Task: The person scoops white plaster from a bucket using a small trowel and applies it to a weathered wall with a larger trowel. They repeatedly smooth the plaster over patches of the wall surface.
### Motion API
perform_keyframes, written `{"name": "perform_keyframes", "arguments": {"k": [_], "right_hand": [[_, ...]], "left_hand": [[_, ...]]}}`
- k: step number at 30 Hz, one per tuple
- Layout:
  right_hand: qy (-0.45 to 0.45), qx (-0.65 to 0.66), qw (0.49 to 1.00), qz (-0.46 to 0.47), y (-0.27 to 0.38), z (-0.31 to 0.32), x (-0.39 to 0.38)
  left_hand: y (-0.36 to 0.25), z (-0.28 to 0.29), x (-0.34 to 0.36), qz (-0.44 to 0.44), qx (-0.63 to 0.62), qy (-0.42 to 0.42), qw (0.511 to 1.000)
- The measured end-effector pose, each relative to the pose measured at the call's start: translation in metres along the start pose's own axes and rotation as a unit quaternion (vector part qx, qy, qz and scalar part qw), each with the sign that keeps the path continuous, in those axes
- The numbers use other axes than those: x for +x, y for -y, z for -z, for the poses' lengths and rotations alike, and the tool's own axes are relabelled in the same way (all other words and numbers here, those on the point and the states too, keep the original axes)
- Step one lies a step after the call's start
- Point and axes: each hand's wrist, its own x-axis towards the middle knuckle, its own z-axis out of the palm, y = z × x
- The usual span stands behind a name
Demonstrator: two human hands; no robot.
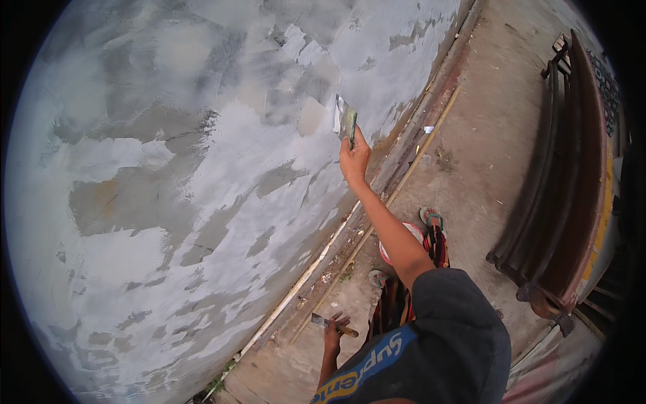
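Observation:
My right hand (354, 156) is closed round a putty knife (347, 118), raised at the patchy white-and-grey plastered wall (175, 188); its blade is against or very near the surface, I cannot tell which. Low at my side, my left hand (332, 334) holds a second scraper (318, 320) with a wooden handle, its metal blade pointing toward the wall. A white-and-red round container (412, 229), probably a bucket, is partly hidden behind my right forearm, beside my sandalled feet (431, 217).
A long pale pole (441, 122) lies along the foot of the wall, next to a narrow strip of debris and pipe. Dark brown curved-looking benches or boards (565, 188) stand at the right on the concrete ground (498, 87).

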Motion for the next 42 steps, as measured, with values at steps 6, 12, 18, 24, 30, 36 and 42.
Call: {"name": "perform_keyframes", "arguments": {"k": [6,12,18,24,30,36,42], "right_hand": [[0.029,0.020,0.999,-0.005,0.051,-0.023,-0.020],[0.138,0.012,0.982,0.128,0.096,-0.022,-0.062],[0.158,0.014,0.979,0.125,0.093,0.002,-0.066],[0.024,-0.027,0.997,0.067,0.077,-0.013,0.009],[0.130,0.008,0.973,0.192,0.101,-0.020,-0.042],[0.081,-0.025,0.987,0.138,0.119,0.001,0.000],[-0.013,-0.019,0.992,0.125,0.112,-0.020,0.075]], "left_hand": [[0.012,0.007,-0.011,0.008,-0.011,-0.015,1.000],[0.014,0.011,-0.014,0.005,-0.005,-0.014,1.000],[-0.003,0.008,-0.003,-0.016,-0.018,-0.016,1.000],[0.005,0.016,-0.007,0.007,-0.021,-0.029,0.999],[0.012,0.015,-0.004,0.014,-0.028,-0.013,0.999],[0.003,0.026,0.003,-0.015,-0.036,-0.016,0.999],[0.003,0.029,0.004,-0.006,-0.041,-0.028,0.999]]}}
